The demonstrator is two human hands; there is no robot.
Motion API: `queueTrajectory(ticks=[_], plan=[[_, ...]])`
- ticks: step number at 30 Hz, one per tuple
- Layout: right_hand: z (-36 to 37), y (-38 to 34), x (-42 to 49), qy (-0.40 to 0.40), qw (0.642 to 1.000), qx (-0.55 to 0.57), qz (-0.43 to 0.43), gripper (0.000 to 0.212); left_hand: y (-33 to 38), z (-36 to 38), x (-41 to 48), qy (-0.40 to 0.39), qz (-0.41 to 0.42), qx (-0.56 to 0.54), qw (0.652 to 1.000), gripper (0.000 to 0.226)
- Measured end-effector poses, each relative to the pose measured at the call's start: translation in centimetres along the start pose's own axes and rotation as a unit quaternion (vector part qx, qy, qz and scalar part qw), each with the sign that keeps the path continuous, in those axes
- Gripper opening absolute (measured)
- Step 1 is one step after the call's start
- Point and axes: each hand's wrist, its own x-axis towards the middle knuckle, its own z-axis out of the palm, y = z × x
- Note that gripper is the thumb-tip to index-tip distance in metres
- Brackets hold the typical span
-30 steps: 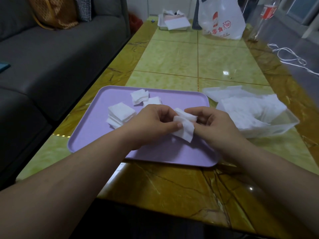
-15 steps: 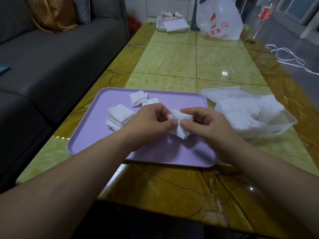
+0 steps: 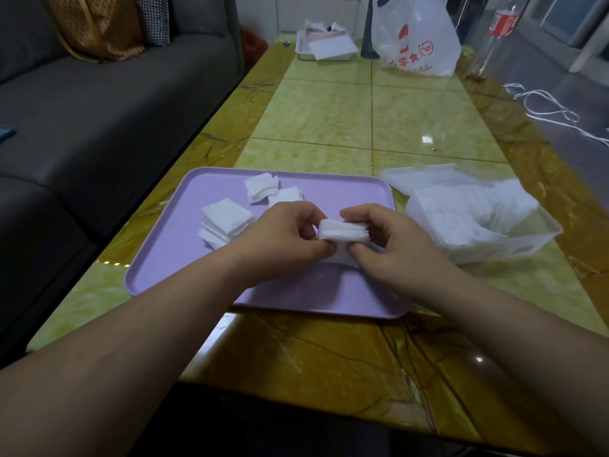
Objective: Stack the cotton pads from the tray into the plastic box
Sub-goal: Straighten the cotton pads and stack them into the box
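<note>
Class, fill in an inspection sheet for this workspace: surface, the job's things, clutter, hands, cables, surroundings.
Surface: glossy green-and-brown table.
Job's things: purple tray with three pad piles; plastic box right of it, open, pads inside; stack of pads held above the tray.
Clutter: white bag, metal tray with papers and a bottle at the far end.
Hands: left hand and right hand both pinch the stack.
Cables: white cord on the floor, right.
Surroundings: grey sofa left, brown bag on it.
</note>
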Motion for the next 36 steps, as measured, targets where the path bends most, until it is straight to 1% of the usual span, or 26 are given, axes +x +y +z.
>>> queueTrajectory(ticks=[3, 6, 9, 11, 14, 16, 18, 20, 22, 25, 28, 30, 33, 36], plan=[[0.3, 0.1, -0.1, -0.003, 0.999, -0.023, 0.022, 0.044, -0.1, 0.0, 0.0, -0.004, -0.006, 0.023, 1.000, 0.014], [1.0, -0.1, -0.2, -0.025, 0.997, -0.052, 0.043, 0.053, 0.1, 0.6, 0.1, 0.009, 0.005, 0.053, 0.999, 0.015], [1.5, -0.6, -0.4, -0.047, 0.995, -0.054, 0.073, 0.061, 0.2, 1.1, 0.1, 0.012, 0.024, 0.054, 0.998, 0.011], [1.5, -0.8, -0.2, -0.038, 0.996, -0.024, 0.083, 0.062, 0.3, 1.2, 0.1, 0.011, 0.034, 0.039, 0.999, 0.008], [0.6, -1.2, 0.0, 0.015, 0.996, 0.035, 0.075, 0.060, 0.6, 1.0, -0.3, -0.006, 0.034, -0.038, 0.999, 0.006], [-0.6, -1.5, 0.0, 0.033, 0.993, 0.069, 0.085, 0.052, 1.0, 1.1, -0.5, -0.010, 0.033, -0.093, 0.995, 0.006], [-2.0, -1.8, -0.1, 0.029, 0.989, 0.105, 0.096, 0.036, 1.8, 1.3, -0.5, -0.011, 0.032, -0.126, 0.991, 0.008], [-3.5, -2.1, -0.5, 0.024, 0.985, 0.136, 0.104, 0.026, 3.0, 1.8, -0.3, -0.006, 0.035, -0.133, 0.990, 0.010], [-4.4, -2.4, -0.8, 0.047, 0.985, 0.138, 0.095, 0.022, 3.9, 2.2, -0.1, 0.006, 0.032, -0.120, 0.992, 0.010], [-6.1, -2.6, -1.1, 0.116, 0.988, 0.081, 0.062, 0.013, 6.2, 3.3, 0.6, 0.005, 0.033, -0.107, 0.994, 0.011], [-8.2, -2.2, -0.9, 0.192, 0.980, -0.014, 0.058, 0.015, 8.5, 5.4, 2.0, 0.013, 0.038, -0.105, 0.994, 0.011], [-10.2, -1.3, -1.1, 0.223, 0.969, -0.082, 0.071, 0.016, 9.7, 7.1, 2.8, 0.020, 0.050, -0.083, 0.995, 0.012], [-12.9, 0.4, -1.5, 0.235, 0.952, -0.173, 0.096, 0.015, 10.7, 9.0, 3.6, -0.009, 0.077, -0.022, 0.997, 0.019], [-14.5, 1.7, -2.2, 0.200, 0.943, -0.235, 0.122, 0.016, 11.2, 10.1, 4.3, -0.033, 0.095, 0.028, 0.994, 0.020]])
